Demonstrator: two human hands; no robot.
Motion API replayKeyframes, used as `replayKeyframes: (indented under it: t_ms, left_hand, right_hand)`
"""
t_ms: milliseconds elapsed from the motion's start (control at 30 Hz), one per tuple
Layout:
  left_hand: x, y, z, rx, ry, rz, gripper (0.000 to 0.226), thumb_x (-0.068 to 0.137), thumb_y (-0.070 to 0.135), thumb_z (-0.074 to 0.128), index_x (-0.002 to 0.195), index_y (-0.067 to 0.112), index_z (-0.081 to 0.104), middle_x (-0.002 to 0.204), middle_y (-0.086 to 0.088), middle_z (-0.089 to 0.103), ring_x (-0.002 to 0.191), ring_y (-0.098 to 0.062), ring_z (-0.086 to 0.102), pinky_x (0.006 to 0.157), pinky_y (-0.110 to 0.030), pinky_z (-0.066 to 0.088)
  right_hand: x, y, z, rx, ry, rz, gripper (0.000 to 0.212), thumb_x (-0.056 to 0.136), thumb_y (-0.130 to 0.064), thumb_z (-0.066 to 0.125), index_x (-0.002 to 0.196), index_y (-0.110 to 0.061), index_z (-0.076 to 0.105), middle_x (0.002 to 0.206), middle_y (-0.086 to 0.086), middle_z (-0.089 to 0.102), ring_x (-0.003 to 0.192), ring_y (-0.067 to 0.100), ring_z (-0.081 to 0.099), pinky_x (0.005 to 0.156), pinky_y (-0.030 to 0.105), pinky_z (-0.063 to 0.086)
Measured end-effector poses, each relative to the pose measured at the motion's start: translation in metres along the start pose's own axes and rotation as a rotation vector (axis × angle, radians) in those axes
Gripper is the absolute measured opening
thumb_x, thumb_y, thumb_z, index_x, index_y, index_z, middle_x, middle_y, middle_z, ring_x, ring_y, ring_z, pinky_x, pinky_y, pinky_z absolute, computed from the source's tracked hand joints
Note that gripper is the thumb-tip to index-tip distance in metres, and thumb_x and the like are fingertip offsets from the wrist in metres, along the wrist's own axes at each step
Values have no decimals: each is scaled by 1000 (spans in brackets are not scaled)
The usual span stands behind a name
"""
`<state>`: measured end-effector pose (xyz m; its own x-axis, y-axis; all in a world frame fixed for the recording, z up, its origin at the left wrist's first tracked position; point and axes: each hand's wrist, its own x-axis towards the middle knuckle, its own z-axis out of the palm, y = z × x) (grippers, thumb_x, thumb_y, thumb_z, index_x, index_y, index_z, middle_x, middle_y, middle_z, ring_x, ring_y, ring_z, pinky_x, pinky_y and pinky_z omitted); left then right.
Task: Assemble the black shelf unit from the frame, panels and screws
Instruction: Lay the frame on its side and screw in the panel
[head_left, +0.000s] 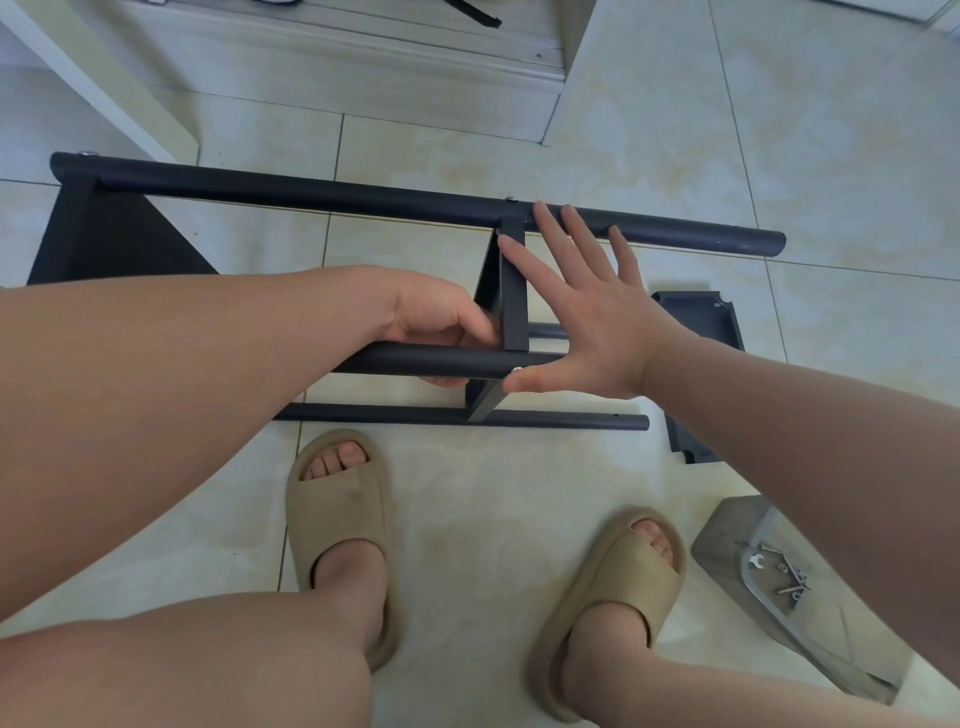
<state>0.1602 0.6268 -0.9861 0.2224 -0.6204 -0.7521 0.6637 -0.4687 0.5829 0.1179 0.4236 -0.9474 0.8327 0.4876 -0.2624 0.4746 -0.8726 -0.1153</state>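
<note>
Our black frame (363, 200) lies across the tiled floor (519, 493), its far-left end close to a white furniture leg (104, 88), with open tile beyond its right end. Our left hand (441, 317) grips the near rail (415, 361) with curled fingers (444, 382). Our right hand (587, 322) is spread open against the cross panel (514, 291), thumb beside a screw head (517, 369).

The left slide (340, 525), near 6 o'clock, and the right slide (613, 597), toward 5 o'clock, are a matching tan foam pair. They are smooth and thick-soled, each with one wide band over the foot and an open front where the toes show. The left slide's band carries a faint dark smudge. The left leg (234, 660) and right leg (675, 691) are bare. The left forearm (182, 364) and left hand (431, 317), at 9 o'clock, are bare too, as are the right forearm (805, 415) and right hand (587, 317), at 3 o'clock.
</note>
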Motion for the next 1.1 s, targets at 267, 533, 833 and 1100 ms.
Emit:
replayKeyframes:
  t_ms: [267,533,833,1100]
  left_hand:
    - [2,0,4,56,29,-21,17,99,19,53,86,14,63,64,2,63,52,-9,56,59,-24,47]
    - [-3,1,0,14,-59,24,11,75,14,66,79,18,75,75,0,68,62,-11,62,70,-29,45]
    - [0,1,1,165,48,-3,16,96,20,54,91,13,67,69,2,63,60,-11,53,60,-25,44]
    - [-1,2,-1,74,8,-3,18,93,19,54,83,17,69,69,2,63,57,-10,55,63,-28,43]
  right_hand:
    - [0,-1,-2,4,-9,1,120,64,-99,32,158,-40,-13,166,0,-25,152,24,-25,122,57,-10]
    - [0,0,-1,0,-4,-1,120,64,-99,31,158,-40,-13,166,1,-25,152,23,-24,122,57,-10]
    - [0,0,-1,-4,-6,-3,120,64,-99,31,158,-39,-13,166,1,-25,152,24,-24,122,58,-10]
    - [0,0,-1,1,-6,-1,120,64,-99,32,159,-39,-12,166,1,-25,153,24,-24,122,58,-9]
